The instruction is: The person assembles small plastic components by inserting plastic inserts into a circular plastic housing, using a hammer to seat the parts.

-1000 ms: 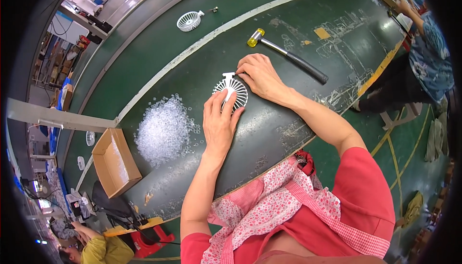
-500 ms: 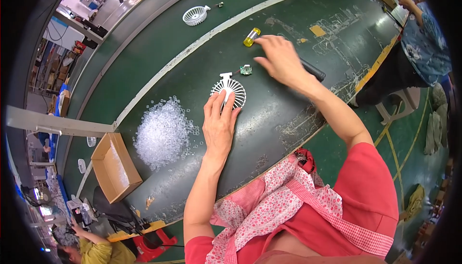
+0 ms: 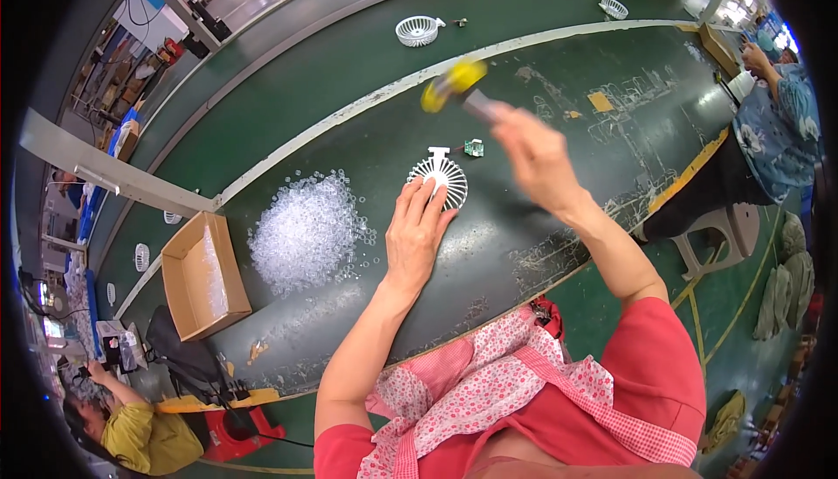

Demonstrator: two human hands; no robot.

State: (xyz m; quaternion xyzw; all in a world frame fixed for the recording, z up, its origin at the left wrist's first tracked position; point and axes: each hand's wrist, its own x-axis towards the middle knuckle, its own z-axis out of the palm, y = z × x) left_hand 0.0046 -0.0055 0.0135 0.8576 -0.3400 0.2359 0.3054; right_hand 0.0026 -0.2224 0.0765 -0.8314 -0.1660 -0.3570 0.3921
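My left hand [image 3: 420, 233] holds a round white fan grille [image 3: 453, 184] down on the dark worktop, its fingers across the ribs and the thumb by the rim. A small green circuit board [image 3: 473, 147] lies at the grille's far side, joined to it by thin wires. Above the worktop, right of the grille, my right hand [image 3: 534, 154] is closed round the handle of a yellow-faced mallet [image 3: 454, 85]. Motion blurs the mallet's head, which points to the far left. A heap of small clear plastic pieces [image 3: 305, 235] lies left of my left hand.
An open cardboard box [image 3: 202, 277] stands beyond the heap on the left. Along the far green belt sit another white grille [image 3: 419, 31] and one more [image 3: 614, 8]. A person in a blue flowered top [image 3: 772, 121] is at the right; another in yellow [image 3: 144, 435] sits lower left.
My right hand has taken the mallet by its handle and lifted it off the worktop. The left hand stays on the grille. The whole view has shifted a little.
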